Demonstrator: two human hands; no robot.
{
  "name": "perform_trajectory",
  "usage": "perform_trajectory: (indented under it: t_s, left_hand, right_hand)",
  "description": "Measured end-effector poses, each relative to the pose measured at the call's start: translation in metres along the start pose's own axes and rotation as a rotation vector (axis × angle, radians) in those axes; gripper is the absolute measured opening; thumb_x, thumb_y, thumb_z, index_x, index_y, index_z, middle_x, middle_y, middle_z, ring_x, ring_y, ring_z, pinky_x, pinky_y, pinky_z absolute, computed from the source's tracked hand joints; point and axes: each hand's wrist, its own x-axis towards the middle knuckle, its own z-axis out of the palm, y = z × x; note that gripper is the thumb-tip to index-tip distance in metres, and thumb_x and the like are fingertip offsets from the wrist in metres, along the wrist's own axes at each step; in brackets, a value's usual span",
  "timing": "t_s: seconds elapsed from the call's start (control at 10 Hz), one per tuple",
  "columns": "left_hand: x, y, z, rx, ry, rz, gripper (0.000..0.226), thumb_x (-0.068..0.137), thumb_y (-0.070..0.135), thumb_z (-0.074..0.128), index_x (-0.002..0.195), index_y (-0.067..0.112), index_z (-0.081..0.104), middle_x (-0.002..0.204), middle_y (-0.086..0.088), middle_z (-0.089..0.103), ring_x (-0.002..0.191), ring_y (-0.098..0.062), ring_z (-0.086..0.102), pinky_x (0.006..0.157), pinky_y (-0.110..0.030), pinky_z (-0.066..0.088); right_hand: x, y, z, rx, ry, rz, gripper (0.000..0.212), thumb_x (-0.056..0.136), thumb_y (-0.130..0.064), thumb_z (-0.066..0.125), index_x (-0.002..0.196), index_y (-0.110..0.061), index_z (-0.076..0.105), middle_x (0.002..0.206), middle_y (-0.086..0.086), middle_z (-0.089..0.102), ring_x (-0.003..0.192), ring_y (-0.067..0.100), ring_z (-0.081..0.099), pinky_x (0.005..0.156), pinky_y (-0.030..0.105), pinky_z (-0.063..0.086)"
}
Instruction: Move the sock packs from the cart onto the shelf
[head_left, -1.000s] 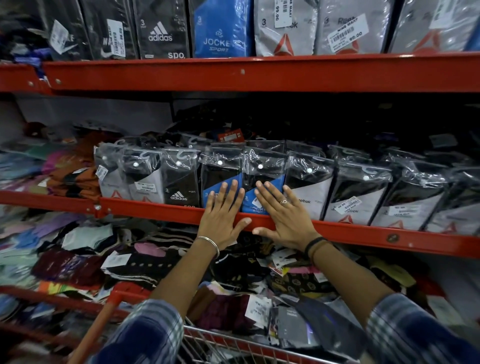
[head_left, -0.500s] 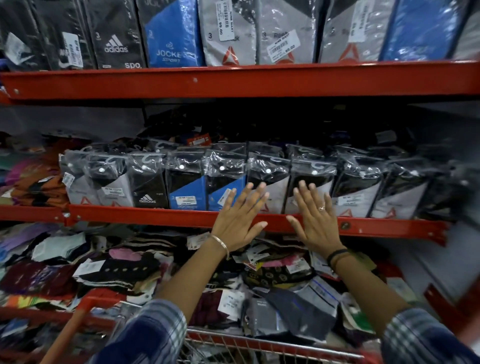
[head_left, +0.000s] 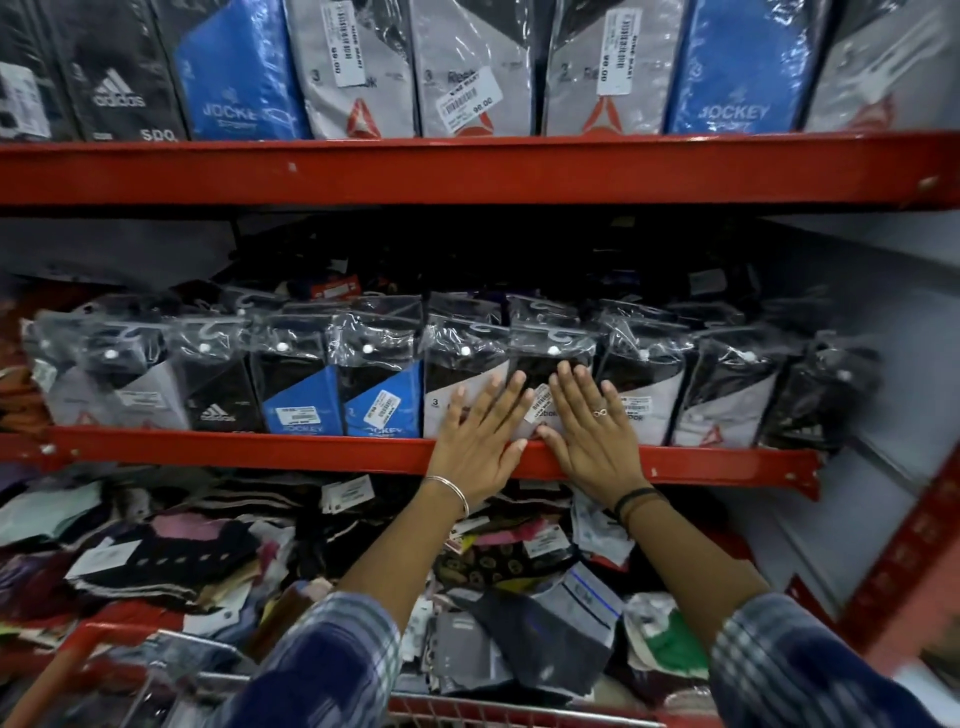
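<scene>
Head view: left hand (head_left: 480, 441), right hand (head_left: 589, 434) flat against sock packs (head_left: 540, 384)

Loose socks (head_left: 171, 556) are lying in a jumbled heap on the bottom level, many colours mixed together, with white paper tags (head_left: 347, 492) showing among them. A pink piece (head_left: 182, 525) is resting near the heap's left side, and a green one (head_left: 670, 647) is sitting low on the right. Folded orange cloth (head_left: 15, 395) is peeking in at the far left. A grey wall panel (head_left: 872, 312) is running along the right, beside a red upright (head_left: 904, 561) with punched holes.
</scene>
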Motion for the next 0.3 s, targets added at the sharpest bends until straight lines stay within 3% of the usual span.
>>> perform_trajectory:
  t_s: [0.1,0.2,0.3]
  left_hand:
    - [-0.004,0.0,-0.009,-0.017,-0.057,0.006,0.066,0.094,0.046,0.023,0.149,0.02,-0.002,0.154,0.001,-0.027,0.143,-0.018,-0.019,0.114,-0.047,-0.011]
    - [-0.011,-0.003,-0.021,-0.012,0.032,0.086,0.066,0.094,0.044,0.027,0.149,0.019,0.001,0.155,0.002,-0.025,0.144,-0.017,-0.017,0.115,-0.045,-0.01]
    - [-0.004,-0.008,-0.054,-0.031,0.148,0.053,0.07,0.094,0.042,0.028,0.148,0.018,-0.009,0.154,0.004,-0.027,0.142,-0.015,-0.021,0.115,-0.043,-0.018]
  right_hand:
    - [-0.001,-0.001,-0.012,0.067,-0.052,0.003,0.064,0.098,-0.048,0.012,0.148,-0.013,-0.007,0.156,0.001,-0.026,0.144,0.015,-0.017,0.118,0.035,-0.01]
    - [-0.006,0.003,-0.03,0.193,0.021,-0.006,0.063,0.098,-0.047,0.017,0.149,-0.015,-0.005,0.157,-0.003,-0.022,0.146,0.013,-0.01,0.118,0.035,-0.005]
    - [0.007,0.011,-0.063,0.243,0.123,0.018,0.062,0.099,-0.045,0.018,0.149,-0.016,-0.005,0.158,-0.004,-0.019,0.146,0.012,-0.007,0.119,0.035,-0.004]
